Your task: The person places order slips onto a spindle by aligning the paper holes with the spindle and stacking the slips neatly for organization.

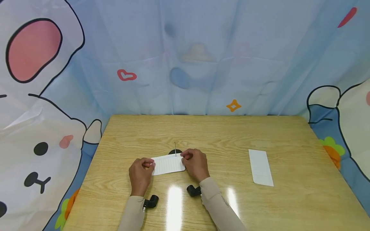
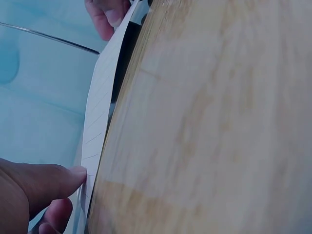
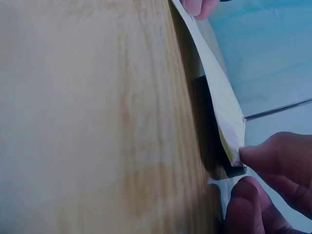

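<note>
A lined white paper slip [image 1: 168, 165] lies stretched between both hands over a bill spike. My left hand [image 1: 141, 175] pinches its left end between thumb and fingers. At the right end, near the far corner, my right hand [image 1: 196, 165] pinches the slip too. The thin metal rod [image 1: 175, 149] rises from the slip close to its far edge. Part of the round black base [image 1: 172, 151] shows behind the paper. In the right wrist view, the slip [image 3: 222, 105] bends and sits just above the dark base [image 3: 212, 124].
A second white slip [image 1: 261, 167] lies flat on the wooden table [image 1: 219, 128] to the right. Black wrist cameras [image 1: 193, 191] stick out from both sleeves. A blue patterned curtain [image 1: 150, 93] hangs along the table's back edge.
</note>
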A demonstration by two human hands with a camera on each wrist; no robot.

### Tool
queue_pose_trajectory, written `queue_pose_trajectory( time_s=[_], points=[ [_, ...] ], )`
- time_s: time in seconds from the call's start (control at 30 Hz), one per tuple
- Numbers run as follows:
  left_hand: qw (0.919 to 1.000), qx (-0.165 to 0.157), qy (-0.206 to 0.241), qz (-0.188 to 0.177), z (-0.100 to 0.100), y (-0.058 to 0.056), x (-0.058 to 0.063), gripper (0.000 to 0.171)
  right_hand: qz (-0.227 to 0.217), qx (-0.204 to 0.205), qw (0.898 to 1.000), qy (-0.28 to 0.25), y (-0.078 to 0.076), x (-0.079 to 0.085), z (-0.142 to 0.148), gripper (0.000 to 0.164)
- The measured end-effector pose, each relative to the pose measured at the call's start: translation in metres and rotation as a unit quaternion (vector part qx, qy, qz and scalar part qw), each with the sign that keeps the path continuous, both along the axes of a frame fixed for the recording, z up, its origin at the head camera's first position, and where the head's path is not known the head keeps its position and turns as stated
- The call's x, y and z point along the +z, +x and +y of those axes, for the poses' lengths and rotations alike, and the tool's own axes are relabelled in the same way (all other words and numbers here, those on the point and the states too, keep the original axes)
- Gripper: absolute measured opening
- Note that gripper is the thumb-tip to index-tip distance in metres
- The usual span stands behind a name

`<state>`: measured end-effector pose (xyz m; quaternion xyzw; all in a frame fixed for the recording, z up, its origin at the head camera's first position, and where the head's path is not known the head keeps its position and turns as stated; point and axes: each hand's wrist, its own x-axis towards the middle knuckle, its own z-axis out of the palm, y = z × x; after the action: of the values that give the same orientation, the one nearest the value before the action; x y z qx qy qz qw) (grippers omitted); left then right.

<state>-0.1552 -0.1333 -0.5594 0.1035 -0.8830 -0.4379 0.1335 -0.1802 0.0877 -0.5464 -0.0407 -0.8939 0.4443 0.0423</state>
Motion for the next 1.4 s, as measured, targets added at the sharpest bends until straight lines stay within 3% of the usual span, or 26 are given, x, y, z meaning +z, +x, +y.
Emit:
queue_pose_trajectory(
  time_s=[0.17, 0.33, 0.6, 0.83, 1.2, 1.4],
  points=[
    [1.0000, 0.002, -0.005, 0.002, 0.000, 0.000, 0.000, 0.002, 0.011, 0.011, 1.000, -0.002, 0.002, -0.005, 0.004, 0.015],
    [0.9999, -0.002, -0.004, 0.012, -0.001, 0.001, -0.002, 0.006, 0.020, 0.014, 0.998, -0.050, 0.006, -0.009, 0.010, 0.007],
    [0.9960, -0.013, 0.088, 0.009, -0.005, 0.002, 0.001, 0.008, 0.042, -0.016, 0.994, -0.101, 0.010, -0.007, 0.026, 0.005],
    [0.9928, -0.020, 0.117, 0.010, 0.002, 0.008, 0.003, 0.008, 0.051, -0.038, 0.991, -0.117, 0.016, 0.003, 0.043, 0.006],
    [0.9761, -0.102, 0.175, 0.078, 0.033, 0.015, 0.011, 0.008, 0.067, -0.086, 0.987, -0.120, 0.034, 0.015, 0.074, 0.013],
    [0.9638, -0.153, 0.203, 0.082, 0.058, 0.018, 0.013, 0.011, 0.083, -0.135, 0.981, -0.114, 0.047, 0.013, 0.093, 0.012]
  ],
)
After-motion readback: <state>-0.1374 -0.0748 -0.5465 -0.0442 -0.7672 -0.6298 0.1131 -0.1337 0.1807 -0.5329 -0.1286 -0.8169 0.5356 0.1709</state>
